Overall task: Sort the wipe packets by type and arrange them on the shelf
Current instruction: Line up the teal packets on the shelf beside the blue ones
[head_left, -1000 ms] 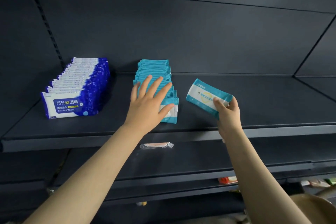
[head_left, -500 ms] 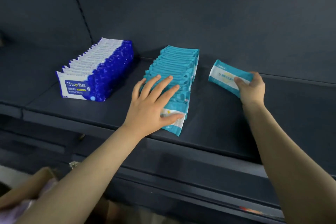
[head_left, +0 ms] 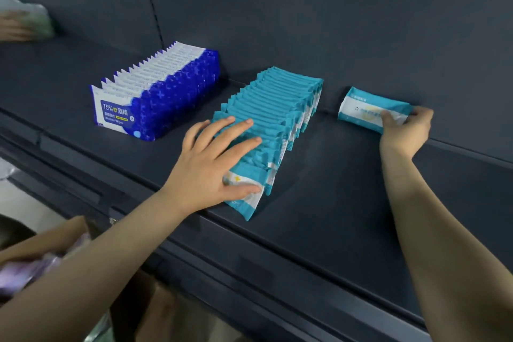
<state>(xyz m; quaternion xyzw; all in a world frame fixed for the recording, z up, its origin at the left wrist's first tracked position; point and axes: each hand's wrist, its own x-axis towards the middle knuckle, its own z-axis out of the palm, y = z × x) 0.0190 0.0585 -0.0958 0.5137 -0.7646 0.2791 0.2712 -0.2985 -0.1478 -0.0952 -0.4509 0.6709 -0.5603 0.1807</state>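
The dark shelf (head_left: 333,203) under both hands already carries 2 sorted rows. The blue row (head_left: 166,91) of alcohol wipes stands upright beyond and left of the left hand (head_left: 211,164). The teal row (head_left: 277,114) leans back, its front end under that hand, whose fingers lie flat and spread on it. Well right of the row, the right hand (head_left: 405,130) pinches 1 teal packet (head_left: 369,107) close to the back wall. Sorting looks far along; this packet probably starts a 2nd teal row. Below the left forearm a cardboard box (head_left: 41,241) holds blurred purple packets (head_left: 25,272), likely unshelved. Far left another person's hand (head_left: 14,30) shows, blurred; nothing blocks the right hand.
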